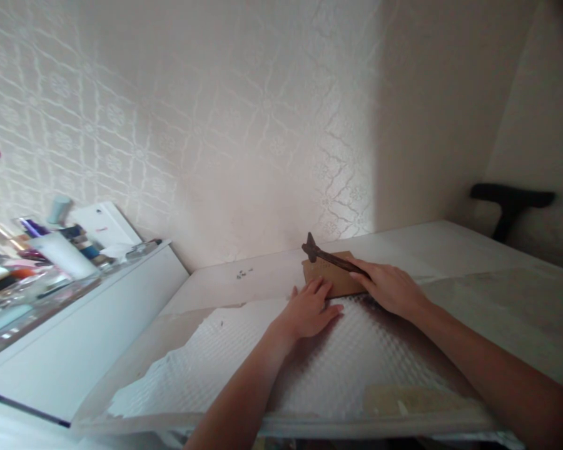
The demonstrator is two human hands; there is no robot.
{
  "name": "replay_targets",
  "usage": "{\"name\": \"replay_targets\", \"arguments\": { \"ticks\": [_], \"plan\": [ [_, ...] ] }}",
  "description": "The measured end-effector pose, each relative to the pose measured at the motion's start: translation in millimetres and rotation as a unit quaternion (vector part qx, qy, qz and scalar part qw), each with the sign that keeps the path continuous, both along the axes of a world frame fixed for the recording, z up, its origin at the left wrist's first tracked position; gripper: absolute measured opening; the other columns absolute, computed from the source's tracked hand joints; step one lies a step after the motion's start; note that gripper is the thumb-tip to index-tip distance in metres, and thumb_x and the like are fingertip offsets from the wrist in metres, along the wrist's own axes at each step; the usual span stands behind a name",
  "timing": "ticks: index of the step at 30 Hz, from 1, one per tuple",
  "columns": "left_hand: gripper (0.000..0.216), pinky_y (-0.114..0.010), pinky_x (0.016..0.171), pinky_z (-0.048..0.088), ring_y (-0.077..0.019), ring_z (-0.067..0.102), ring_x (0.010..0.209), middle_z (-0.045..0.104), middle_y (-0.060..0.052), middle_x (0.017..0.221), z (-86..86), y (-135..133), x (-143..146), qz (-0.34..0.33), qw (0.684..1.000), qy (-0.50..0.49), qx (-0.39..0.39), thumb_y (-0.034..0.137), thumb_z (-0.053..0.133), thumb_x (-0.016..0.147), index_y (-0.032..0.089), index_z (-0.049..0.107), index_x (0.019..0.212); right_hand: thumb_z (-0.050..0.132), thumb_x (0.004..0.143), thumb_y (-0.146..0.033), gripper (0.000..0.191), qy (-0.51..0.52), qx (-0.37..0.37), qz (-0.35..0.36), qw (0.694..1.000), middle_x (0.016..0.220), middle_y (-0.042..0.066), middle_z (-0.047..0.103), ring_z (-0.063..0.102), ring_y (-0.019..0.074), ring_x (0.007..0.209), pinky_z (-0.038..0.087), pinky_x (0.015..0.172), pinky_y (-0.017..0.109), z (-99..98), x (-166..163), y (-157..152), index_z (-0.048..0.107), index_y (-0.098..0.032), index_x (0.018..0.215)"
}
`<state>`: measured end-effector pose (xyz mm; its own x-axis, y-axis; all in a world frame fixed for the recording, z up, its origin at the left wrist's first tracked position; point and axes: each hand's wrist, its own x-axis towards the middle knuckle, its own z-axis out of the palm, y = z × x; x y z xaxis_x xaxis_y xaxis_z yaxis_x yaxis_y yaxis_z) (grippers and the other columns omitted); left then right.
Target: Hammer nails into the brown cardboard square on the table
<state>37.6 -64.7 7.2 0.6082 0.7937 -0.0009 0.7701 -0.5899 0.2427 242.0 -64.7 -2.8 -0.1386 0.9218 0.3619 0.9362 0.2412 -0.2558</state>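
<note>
My right hand (391, 284) is wrapped round the dark handle of a hammer (312, 247). The hammer's worn brown head is raised above the left end of a brown cardboard piece (342, 282). Rows of small marks run across the upper part of the cardboard. On its lower left edge rests my left hand (309, 309), with fingers spread and the thumb apart. I cannot make out anything held between the left fingers. Beneath the cardboard lies a white bubbly sheet (206, 359), which covers part of the table.
Several tiny dark pieces (244, 273) lie on the white tabletop (267, 269) near the wall. At the left, a white cabinet (98, 337) carries cosmetics and a white box (106, 225). A black T-shaped chair part (511, 200) stands behind the right edge.
</note>
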Motion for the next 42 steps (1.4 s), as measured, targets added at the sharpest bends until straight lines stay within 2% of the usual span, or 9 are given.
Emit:
{"name": "replay_targets", "arguments": {
  "ticks": [5,8,12,16,29,32,35,38,42],
  "plan": [
    [0.053,-0.047,0.105,0.02,-0.0269,0.038,0.124,0.045,-0.013,0.132,-2.3,1.4,8.9,0.026,0.986,-0.163,-0.008,0.05,0.038,0.088,0.016,0.043,0.128,0.033,0.09,-0.037,0.042,0.024,0.061,0.028,0.997,0.111,0.005,0.064,0.063,0.0235,0.088,0.048,0.071,0.035,2.1,-1.9,-5.2,0.042,-0.028,0.13],
    [0.044,-0.039,0.098,0.034,-0.0233,0.051,0.111,0.057,-0.011,0.119,0.4,3.8,15.9,0.032,0.936,-0.347,-0.054,0.045,0.037,0.09,0.016,0.05,0.119,0.033,0.09,-0.035,0.04,0.019,0.088,0.065,0.994,0.114,0.006,0.062,0.063,0.0234,0.088,0.048,0.07,0.035,3.7,-6.0,-9.9,0.044,-0.026,0.128],
    [0.037,-0.036,0.094,0.038,-0.0232,0.055,0.105,0.062,-0.01,0.111,2.9,6.7,20.7,0.04,0.849,-0.515,-0.11,0.042,0.044,0.088,0.013,0.058,0.107,0.033,0.09,-0.035,0.039,0.032,0.091,0.114,0.989,0.116,0.006,0.061,0.062,0.0214,0.091,0.049,0.072,0.034,5.5,-13.1,-13.5,0.044,-0.023,0.126],
    [0.034,-0.035,0.09,0.041,-0.023,0.057,0.099,0.063,-0.01,0.103,4.1,8.1,21.0,0.068,0.83,-0.545,-0.097,0.041,0.046,0.087,0.011,0.059,0.099,0.033,0.091,-0.036,0.038,0.054,0.071,0.132,0.987,0.11,0.005,0.063,0.062,0.0197,0.09,0.047,0.072,0.031,7.8,-18.4,-12.4,0.046,-0.023,0.124],
    [0.035,-0.032,0.08,0.047,-0.0196,0.061,0.086,0.064,-0.009,0.091,8.0,21.1,4.8,0.14,0.87,-0.472,-0.012,0.043,0.038,0.089,0.013,0.055,0.097,0.033,0.09,-0.037,0.033,0.028,0.001,0.091,0.995,0.095,0.008,0.067,0.063,0.0217,0.081,0.041,0.062,0.027,9.0,-14.6,-13.6,0.051,-0.021,0.112],
    [0.038,-0.036,0.086,0.044,-0.0225,0.058,0.097,0.064,-0.009,0.103,10.8,16.5,-1.8,0.106,0.934,-0.34,0.011,0.045,0.041,0.087,0.016,0.056,0.106,0.031,0.09,-0.038,0.034,0.049,0.005,0.069,0.996,0.095,0.007,0.067,0.062,0.0213,0.085,0.041,0.066,0.027,5.0,-11.9,-9.2,0.053,-0.02,0.11],
    [0.051,-0.051,0.099,0.029,-0.0288,0.046,0.117,0.053,-0.01,0.125,13.8,5.5,-8.0,0.063,0.99,-0.127,0.015,0.055,0.039,0.085,0.021,0.051,0.121,0.029,0.09,-0.04,0.037,0.043,0.002,0.005,0.999,0.09,0.008,0.068,0.063,0.0218,0.082,0.041,0.066,0.028,3.5,-5.3,-3.8,0.055,-0.02,0.108],
    [0.062,-0.064,0.1,0.013,-0.0313,0.028,0.129,0.033,-0.011,0.141,13.0,-0.1,-10.7,0.039,0.999,0.016,-0.019,0.061,0.03,0.085,0.023,0.035,0.135,0.028,0.089,-0.044,0.041,0.0,-0.007,-0.073,0.997,0.084,0.01,0.068,0.063,0.0241,0.076,0.039,0.063,0.03,4.6,2.1,-0.5,0.056,-0.019,0.106],
    [0.062,-0.064,0.101,0.008,-0.0281,0.022,0.132,0.024,-0.012,0.145,5.0,7.2,-10.1,0.046,0.998,0.048,0.003,0.057,0.023,0.088,0.021,0.026,0.138,0.028,0.089,-0.045,0.043,-0.02,-0.015,-0.094,0.995,0.083,0.011,0.068,0.063,0.0248,0.073,0.039,0.06,0.031,6.2,5.4,-0.5,0.054,-0.02,0.113]
  ]
}}
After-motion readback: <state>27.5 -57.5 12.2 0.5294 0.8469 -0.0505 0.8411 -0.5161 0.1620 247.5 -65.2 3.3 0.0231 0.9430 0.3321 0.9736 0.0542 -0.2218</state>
